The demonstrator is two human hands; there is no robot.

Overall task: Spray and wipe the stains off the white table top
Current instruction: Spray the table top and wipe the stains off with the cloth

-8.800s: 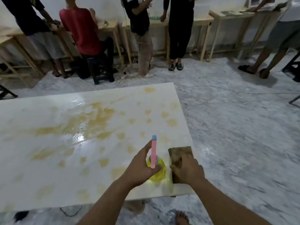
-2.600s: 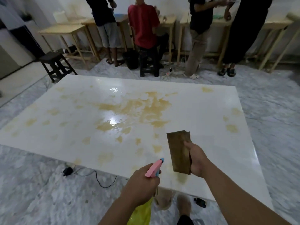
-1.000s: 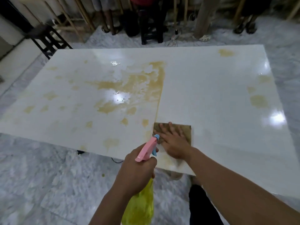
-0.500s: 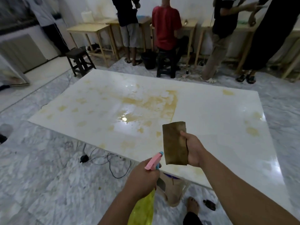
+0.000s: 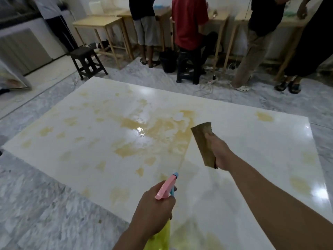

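The white table top (image 5: 252, 141) carries yellow-brown stains (image 5: 158, 129), thick and wet in the middle and scattered in spots to the left. A wiped strip runs clean right of the big stain. My left hand (image 5: 155, 212) grips a spray bottle (image 5: 166, 188) with a pink head and yellow body, held over the table's near edge with the nozzle pointing toward the stains. My right hand (image 5: 219, 152) holds a folded brown cloth (image 5: 203, 141) lifted above the table, right of the central stain.
Several people stand or sit at wooden tables (image 5: 100, 24) along the far wall. A black stool (image 5: 86, 60) stands beyond the table's far left corner, a black bucket (image 5: 168, 61) and cables on the marble floor behind the table.
After pressing the cloth flat on the table a second ago, my right hand has lifted it and carried it farther out over the table. The spray bottle stays in my left hand.
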